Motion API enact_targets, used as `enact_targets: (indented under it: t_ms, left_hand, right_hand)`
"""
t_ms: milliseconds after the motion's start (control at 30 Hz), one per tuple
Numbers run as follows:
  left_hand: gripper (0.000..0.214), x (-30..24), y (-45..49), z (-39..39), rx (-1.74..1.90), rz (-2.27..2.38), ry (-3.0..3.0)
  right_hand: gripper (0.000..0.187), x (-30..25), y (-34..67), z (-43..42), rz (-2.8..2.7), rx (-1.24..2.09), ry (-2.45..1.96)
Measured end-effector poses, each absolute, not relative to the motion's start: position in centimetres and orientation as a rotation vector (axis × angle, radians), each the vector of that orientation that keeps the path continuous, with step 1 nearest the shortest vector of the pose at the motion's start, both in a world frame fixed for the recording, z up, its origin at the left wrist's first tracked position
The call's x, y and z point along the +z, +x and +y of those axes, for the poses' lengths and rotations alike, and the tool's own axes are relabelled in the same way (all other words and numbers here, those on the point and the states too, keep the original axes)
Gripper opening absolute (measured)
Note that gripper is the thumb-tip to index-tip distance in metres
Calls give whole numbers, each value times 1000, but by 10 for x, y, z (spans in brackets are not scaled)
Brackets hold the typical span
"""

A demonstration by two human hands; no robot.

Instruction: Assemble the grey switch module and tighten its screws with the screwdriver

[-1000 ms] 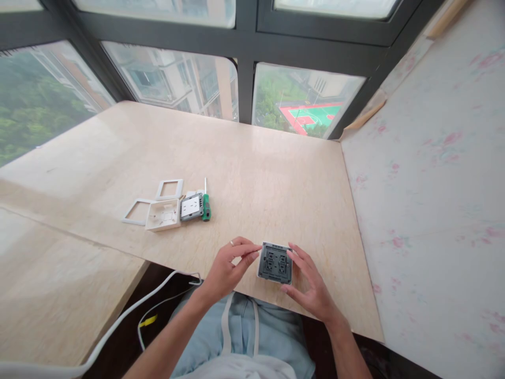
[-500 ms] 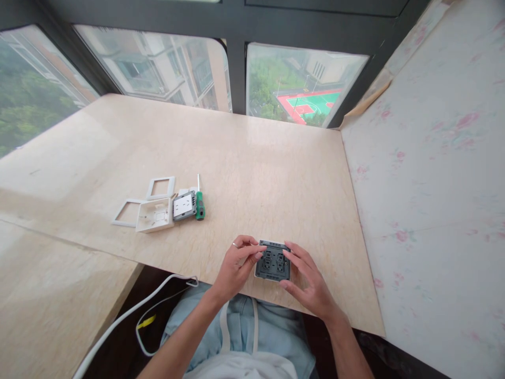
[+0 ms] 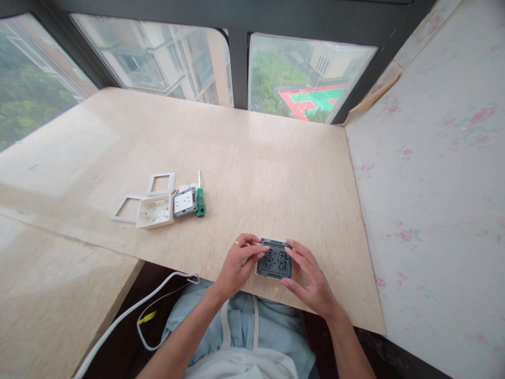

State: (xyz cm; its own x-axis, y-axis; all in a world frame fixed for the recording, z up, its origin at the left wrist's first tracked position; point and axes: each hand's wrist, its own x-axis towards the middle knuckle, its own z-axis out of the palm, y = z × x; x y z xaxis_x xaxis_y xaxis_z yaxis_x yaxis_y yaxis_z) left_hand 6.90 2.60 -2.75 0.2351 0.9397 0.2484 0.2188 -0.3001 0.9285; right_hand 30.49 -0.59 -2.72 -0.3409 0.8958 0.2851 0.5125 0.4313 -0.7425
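A grey square switch module (image 3: 274,259) lies back side up near the front edge of the beige marble-look table (image 3: 252,158). My left hand (image 3: 238,263), a ring on one finger, pinches its left edge with curled fingers. My right hand (image 3: 307,281) grips its right edge, fingertips resting on top of it. Both hands hold the module between them.
Farther left on the table lie two white frames (image 3: 161,183), a white back box (image 3: 155,211), a grey socket module (image 3: 184,202) and a green-handled screwdriver (image 3: 200,200). A white cable (image 3: 130,313) hangs below the table edge. Windows stand behind; a floral-papered wall (image 3: 434,173) on the right.
The view has tilted down a little. Both hands keep hold of the switch module, which has shifted only slightly on the table.
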Motion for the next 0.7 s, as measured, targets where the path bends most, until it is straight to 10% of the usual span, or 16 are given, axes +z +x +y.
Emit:
enact_targets:
  t_ms: [700]
  left_hand:
    - [26,-18,69,17,1068,1114,1839]
  right_hand:
    - [60,-29,305,-6,-1985,723,-1188]
